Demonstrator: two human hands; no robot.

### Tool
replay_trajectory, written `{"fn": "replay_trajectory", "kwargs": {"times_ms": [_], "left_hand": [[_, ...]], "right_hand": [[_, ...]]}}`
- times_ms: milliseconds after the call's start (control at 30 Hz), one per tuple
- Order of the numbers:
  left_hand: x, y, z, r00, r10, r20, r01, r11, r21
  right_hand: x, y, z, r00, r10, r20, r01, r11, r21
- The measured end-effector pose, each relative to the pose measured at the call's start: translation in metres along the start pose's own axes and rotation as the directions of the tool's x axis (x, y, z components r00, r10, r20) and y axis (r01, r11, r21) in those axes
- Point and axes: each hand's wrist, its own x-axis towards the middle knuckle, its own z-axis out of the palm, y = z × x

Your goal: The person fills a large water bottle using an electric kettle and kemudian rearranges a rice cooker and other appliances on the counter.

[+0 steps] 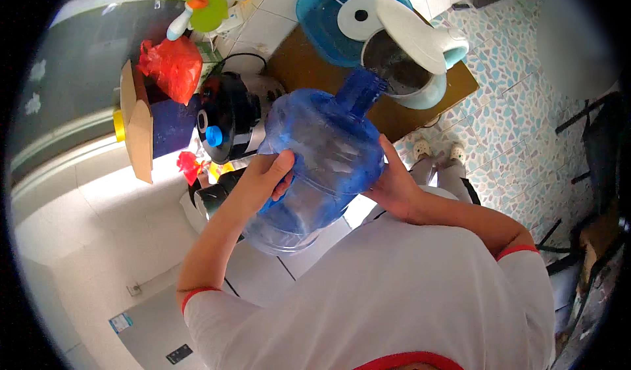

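A large translucent blue water jug [320, 158] is tilted, with its neck at the rim of a white electric kettle [404, 74]. My left hand [268, 177] is closed around what looks like the jug's side handle. Against the jug's other side lies my right hand [397, 185], its fingers partly hidden beneath. The kettle's lid [411, 32] is raised, and its dark inside shows. Whether water is flowing from the neck, I cannot tell. A round white kettle base [361, 17] with a black centre and a cord lies at the edge of a blue plastic basin [320, 29].
Kettle and basin stand on a brown board [291, 49]. Left of the jug are a black and silver appliance [231, 113], an open cardboard box [135, 118], a red plastic bag [172, 69] and a small green fan [209, 12]. Dark-framed furniture [601, 133] stands at right on the patterned floor.
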Motion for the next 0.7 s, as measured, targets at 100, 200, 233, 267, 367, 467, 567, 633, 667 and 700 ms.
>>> {"fn": "replay_trajectory", "kwargs": {"times_ms": [100, 200, 233, 267, 367, 467, 567, 633, 667, 700], "left_hand": [[0.004, 0.0, -0.005, 0.995, 0.046, 0.093, -0.048, 0.999, 0.014], [0.01, -0.014, -0.003, 0.994, 0.088, 0.065, -0.088, 0.996, -0.007], [0.011, -0.019, -0.004, 0.994, 0.098, 0.042, -0.097, 0.995, -0.025], [0.013, -0.026, -0.005, 0.993, 0.107, 0.048, -0.106, 0.994, -0.005], [0.014, -0.049, 0.0, 0.987, 0.162, -0.001, -0.162, 0.983, -0.084], [0.014, -0.064, -0.001, 0.964, 0.261, -0.046, -0.265, 0.956, -0.123], [0.021, -0.084, 0.007, 0.9, 0.391, -0.193, -0.435, 0.782, -0.446], [0.038, -0.121, 0.025, 0.878, 0.294, -0.376, -0.464, 0.711, -0.528], [0.046, -0.132, 0.03, 0.831, 0.18, -0.526, -0.507, 0.632, -0.585], [0.047, -0.127, 0.028, 0.83, 0.247, -0.501, -0.534, 0.613, -0.583]], "right_hand": [[-0.003, -0.003, 0.008, 1.0, -0.014, 0.014, 0.014, 1.0, 0.003], [-0.002, -0.004, 0.007, 0.999, -0.027, 0.026, 0.027, 0.999, 0.024], [-0.002, -0.005, 0.007, 0.997, -0.056, 0.043, 0.054, 0.997, 0.053], [-0.002, -0.005, 0.008, 0.998, -0.038, 0.044, 0.036, 0.999, 0.032], [0.001, -0.008, 0.014, 0.998, -0.059, 0.014, 0.059, 0.995, -0.076], [0.005, -0.014, 0.021, 0.988, -0.151, -0.035, 0.138, 0.959, -0.249], [0.014, -0.026, 0.032, 0.976, -0.217, -0.022, 0.192, 0.904, -0.382], [0.022, -0.035, 0.052, 0.969, -0.245, -0.039, 0.177, 0.794, -0.581], [0.027, -0.038, 0.061, 0.968, -0.247, -0.045, 0.174, 0.788, -0.59], [0.034, -0.04, 0.069, 0.968, -0.251, -0.031, 0.163, 0.712, -0.683]]}}
